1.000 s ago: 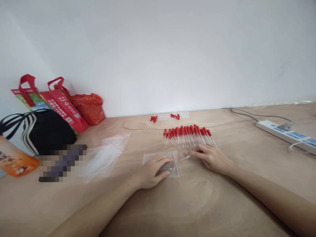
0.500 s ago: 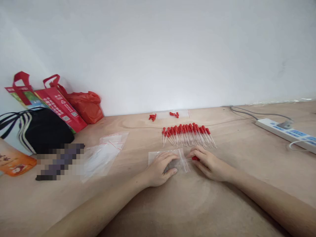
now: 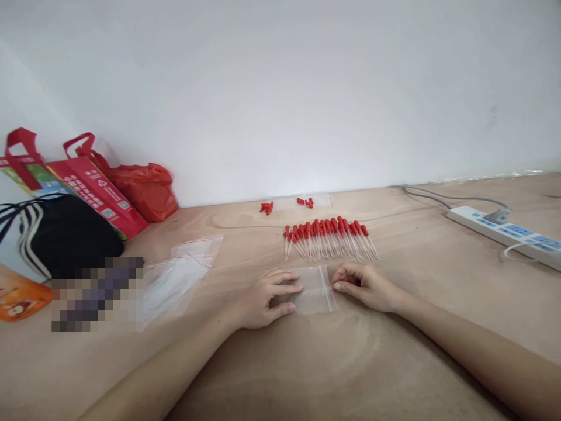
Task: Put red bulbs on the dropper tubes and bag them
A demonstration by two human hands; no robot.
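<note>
A clear zip bag (image 3: 309, 295) lies flat on the wooden table in front of me, its zip strip toward the right. My left hand (image 3: 267, 299) rests at the bag's left side with the fingers spread. At the zip end, my right hand (image 3: 362, 286) pinches a dropper by its red bulb (image 3: 335, 286). Only a bit of red shows between thumb and fingers; I cannot tell how far the dropper's tube reaches into the bag. Just beyond the bag is a row of several glass-like droppers with red bulbs (image 3: 324, 228), bulbs pointing away from me.
More red bulbs (image 3: 305, 202) lie near the wall beside another clear bag (image 3: 323, 200). To the left are spare zip bags (image 3: 179, 283), a black drawstring bag (image 3: 83, 234), and red bags (image 3: 144, 190). A white power strip (image 3: 504, 231) with cables stands at right.
My left hand has slid left, uncovering more of the bag. My right fingers have closed further over the red bulb at the zip edge. The view has shifted slightly.
</note>
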